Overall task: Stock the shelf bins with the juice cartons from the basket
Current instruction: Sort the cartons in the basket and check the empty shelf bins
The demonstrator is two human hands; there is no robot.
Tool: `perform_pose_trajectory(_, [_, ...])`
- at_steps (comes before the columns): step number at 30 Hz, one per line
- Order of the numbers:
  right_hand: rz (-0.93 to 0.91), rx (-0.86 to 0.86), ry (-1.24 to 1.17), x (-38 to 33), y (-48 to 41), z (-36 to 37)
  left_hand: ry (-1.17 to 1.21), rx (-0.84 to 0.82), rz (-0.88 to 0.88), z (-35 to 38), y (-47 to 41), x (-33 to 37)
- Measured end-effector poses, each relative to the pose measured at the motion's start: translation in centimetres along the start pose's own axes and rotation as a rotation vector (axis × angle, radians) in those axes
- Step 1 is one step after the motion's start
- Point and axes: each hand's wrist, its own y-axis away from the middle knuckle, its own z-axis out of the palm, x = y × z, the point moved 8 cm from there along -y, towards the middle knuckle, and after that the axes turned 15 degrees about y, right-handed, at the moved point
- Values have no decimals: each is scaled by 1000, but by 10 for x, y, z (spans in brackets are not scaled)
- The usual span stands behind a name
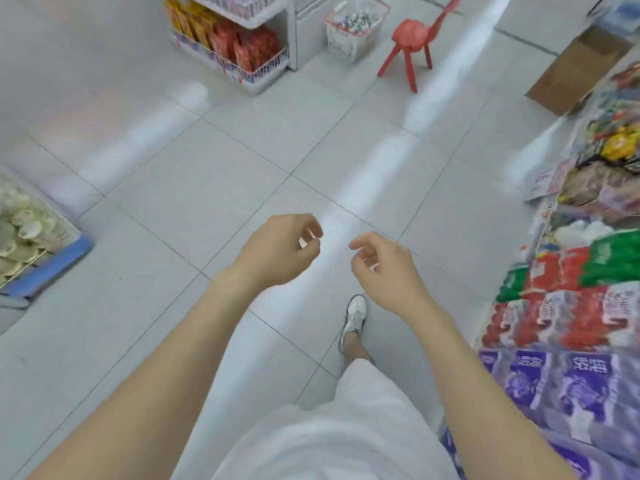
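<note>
Left hand (pixel 277 251) and right hand (pixel 384 268) are hovering, each grip loose, holding nothing; cartons (pixel 356 19) in the basket (pixel 341 48) are likely light, stiff: pinch 2 flat sides.

Saw a basket (pixel 343 46) on the floor (pixel 207 161) far ahead, between a rack (pixel 266 69) at left and a stool (pixel 412 32) at right; along the right, stocked shelves (pixel 546 216), a box (pixel 568 74) beyond them.

Glossy tiled floor (pixel 242 161); red plastic stool (pixel 414 39) at one o'clock; brown cardboard box (pixel 568 74) matt; shiny snack packets (pixel 561 317).
</note>
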Motion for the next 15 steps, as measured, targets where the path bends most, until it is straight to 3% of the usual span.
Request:
perform_pose_trajectory(9, [81, -26, -3, 74, -193, -90, -200, -100, -12, 18, -230, 55])
perform_pose_trajectory(15, [48, -66, 0, 71, -332, -133, -145, -22, -28, -25, -356, 62])
